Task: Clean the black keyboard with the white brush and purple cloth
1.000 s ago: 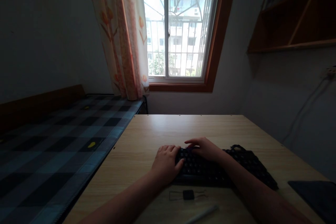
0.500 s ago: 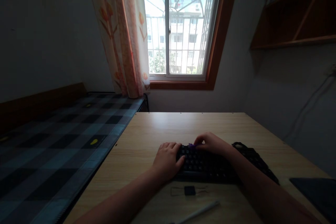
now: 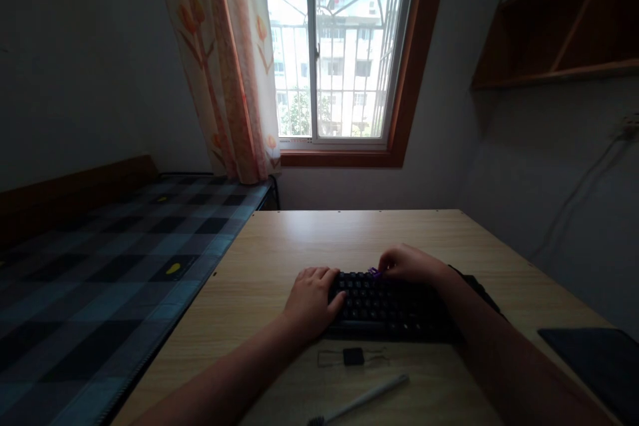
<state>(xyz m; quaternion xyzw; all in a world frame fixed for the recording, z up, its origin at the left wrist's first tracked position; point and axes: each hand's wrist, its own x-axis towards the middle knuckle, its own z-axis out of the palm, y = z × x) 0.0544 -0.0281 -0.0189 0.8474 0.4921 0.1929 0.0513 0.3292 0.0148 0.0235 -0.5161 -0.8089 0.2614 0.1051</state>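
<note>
A black keyboard (image 3: 372, 309) lies on the desk in front of me. My left hand (image 3: 313, 296) grips its left end, with the thumb over the keys and the fingers along the far corner. At the back row of keys, my right hand (image 3: 402, 263) pinches a small purple thing (image 3: 374, 272), mostly hidden by the fingers, so its kind is unclear. My right forearm covers the keyboard's right part. Nearer to me lie a wire keycap puller (image 3: 353, 356) with a black middle and a brush (image 3: 367, 401) with a pale handle and dark bristles.
The wooden desk (image 3: 239, 319) carries a dark flat item (image 3: 589, 359) at the right. Behind my right forearm another black object (image 3: 479, 289) shows in part. A bed with a checked cover (image 3: 124, 266) adjoins the desk's left edge. A window (image 3: 344, 80) is ahead.
My right hand and the purple thing have moved right along the keyboard's back row. My left hand stays on the keyboard. The whole view has shifted slightly, showing more of the brush.
</note>
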